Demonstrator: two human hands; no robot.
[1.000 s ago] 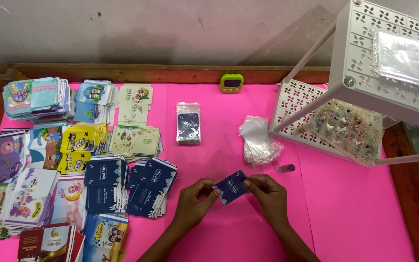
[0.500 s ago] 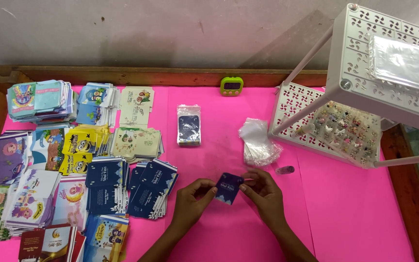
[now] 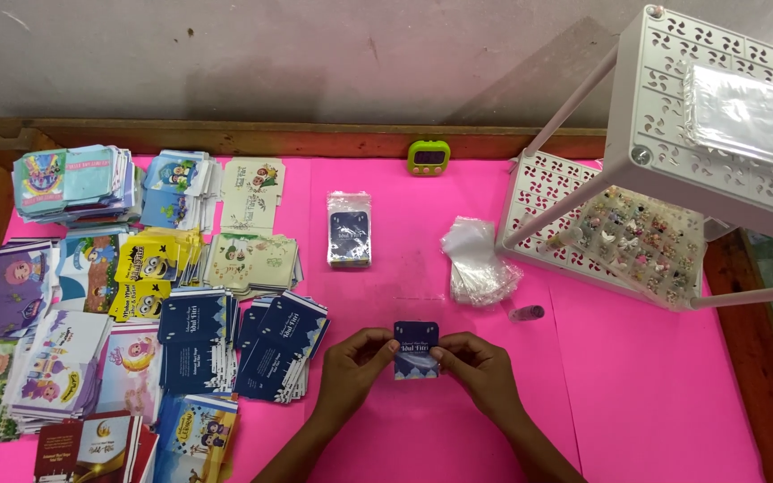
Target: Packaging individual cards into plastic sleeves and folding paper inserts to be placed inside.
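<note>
Since a second ago, the small dark blue card (image 3: 416, 349) has turned upright, facing the camera. Left hand (image 3: 357, 365) and right hand (image 3: 478, 368) pinch its side edges with closed fingers, just above the pink tabletop (image 3: 637, 385), near stacked blue cards (image 3: 281, 346).

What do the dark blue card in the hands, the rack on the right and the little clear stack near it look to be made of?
Dark blue card: likely thin printed cardstock; it looks flat and stiff between the left hand and right hand.
White rack: probably moulded plastic, matte, with pierced cut-out panels.
Clear stack: seemingly thin plastic sleeves, glossy and see-through.
</note>
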